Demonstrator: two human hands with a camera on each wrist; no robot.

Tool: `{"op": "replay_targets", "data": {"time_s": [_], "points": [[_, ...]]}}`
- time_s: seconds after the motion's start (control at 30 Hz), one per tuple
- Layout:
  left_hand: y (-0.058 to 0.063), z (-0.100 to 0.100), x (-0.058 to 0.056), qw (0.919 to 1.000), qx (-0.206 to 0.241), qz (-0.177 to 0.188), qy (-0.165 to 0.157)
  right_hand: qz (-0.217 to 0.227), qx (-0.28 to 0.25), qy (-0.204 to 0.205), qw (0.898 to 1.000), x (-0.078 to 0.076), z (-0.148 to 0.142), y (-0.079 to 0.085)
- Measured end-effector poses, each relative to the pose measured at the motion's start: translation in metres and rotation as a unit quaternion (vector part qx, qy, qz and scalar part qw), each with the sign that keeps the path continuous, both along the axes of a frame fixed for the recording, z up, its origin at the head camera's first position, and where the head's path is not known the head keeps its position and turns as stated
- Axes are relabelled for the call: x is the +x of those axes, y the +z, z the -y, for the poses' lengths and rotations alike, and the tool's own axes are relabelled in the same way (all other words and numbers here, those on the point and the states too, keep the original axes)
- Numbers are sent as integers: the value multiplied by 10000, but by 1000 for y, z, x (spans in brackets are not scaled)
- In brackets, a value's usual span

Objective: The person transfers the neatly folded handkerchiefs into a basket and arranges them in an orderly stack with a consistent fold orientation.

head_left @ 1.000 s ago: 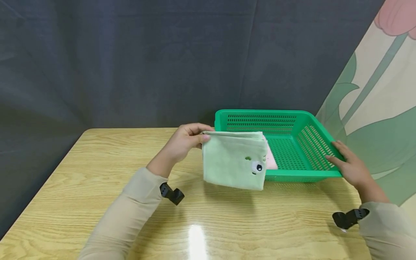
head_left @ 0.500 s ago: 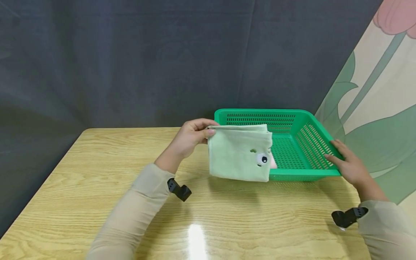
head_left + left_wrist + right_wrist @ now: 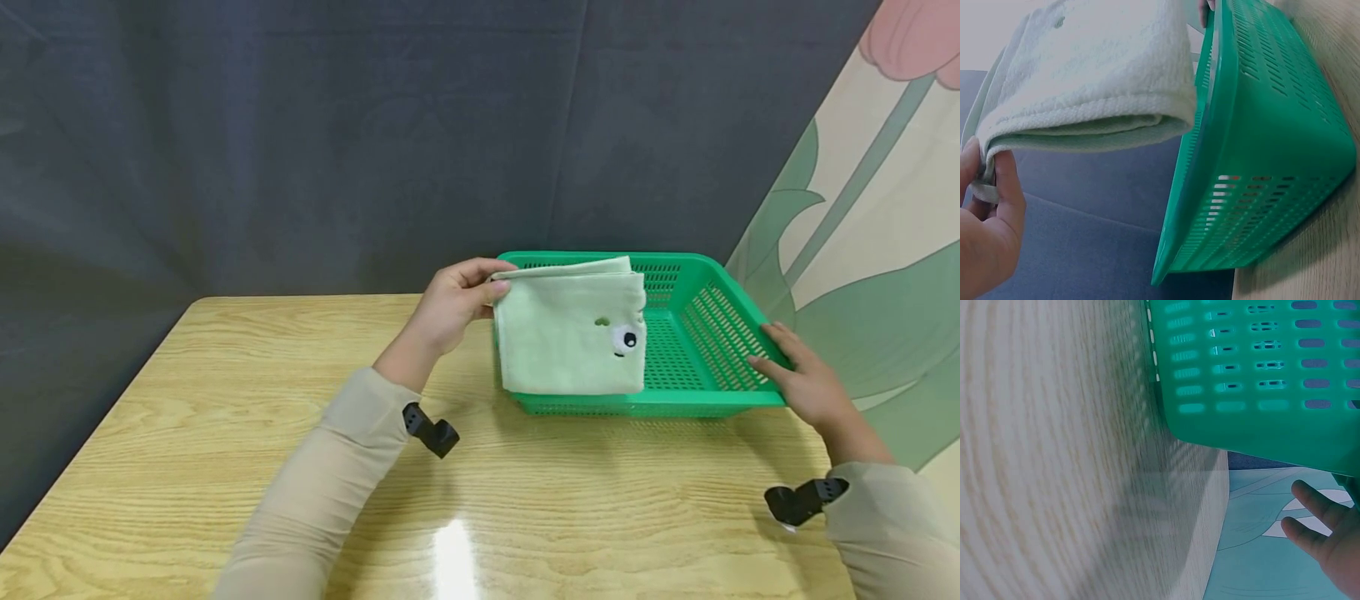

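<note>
My left hand [image 3: 453,308] pinches the upper left corner of a folded pale green towel [image 3: 555,337] between thumb and fingers. An embroidered face with a black eye shows on the towel. It hangs over the left part of a green plastic basket [image 3: 693,350], overlapping the front rim in the head view. In the left wrist view the towel's layered fold [image 3: 1097,119] stands above the basket's rim. At the basket's right end my right hand [image 3: 813,387] holds the rim, thumb over the inside and fingers outside. Two straight fingers [image 3: 1316,512] show beyond the basket in the right wrist view.
The basket stands on a wood-grain table [image 3: 300,358], near its back edge. Behind hangs a dark grey cloth [image 3: 337,150]. A wall with a painted tulip [image 3: 877,183] rises at the right. Black wrist cameras [image 3: 431,429] are on both sleeves.
My left hand has moved the towel right and away from me, from in front of the basket to over its left part. The pink cloth in the basket is now hidden. The right hand stays put.
</note>
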State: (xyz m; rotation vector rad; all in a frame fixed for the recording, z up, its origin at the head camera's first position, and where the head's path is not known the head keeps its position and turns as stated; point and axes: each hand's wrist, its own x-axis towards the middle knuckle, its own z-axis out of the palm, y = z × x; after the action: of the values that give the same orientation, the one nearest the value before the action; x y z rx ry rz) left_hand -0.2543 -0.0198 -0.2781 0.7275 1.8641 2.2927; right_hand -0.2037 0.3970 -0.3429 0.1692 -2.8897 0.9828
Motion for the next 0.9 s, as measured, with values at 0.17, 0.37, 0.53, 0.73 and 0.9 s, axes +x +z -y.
{"op": "replay_targets", "data": {"time_s": [0.17, 0.37, 0.53, 0.73, 0.9], "points": [[1, -5, -1, 9997, 143, 139, 105, 18, 21, -14, 10000, 0, 0, 0], [1, -12, -4, 9992, 321, 206, 124, 29, 7, -15, 10000, 0, -1, 0], [1, -17, -4, 9986, 364, 309, 205, 59, -3, -40, 10000, 1, -1, 0], [0, -23, -5, 9982, 334, 419, 280, 32, 28, -30, 10000, 2, -1, 0], [-3, -28, -10, 9978, 104, 510, 408, 75, 32, -34, 10000, 1, -2, 1]]}}
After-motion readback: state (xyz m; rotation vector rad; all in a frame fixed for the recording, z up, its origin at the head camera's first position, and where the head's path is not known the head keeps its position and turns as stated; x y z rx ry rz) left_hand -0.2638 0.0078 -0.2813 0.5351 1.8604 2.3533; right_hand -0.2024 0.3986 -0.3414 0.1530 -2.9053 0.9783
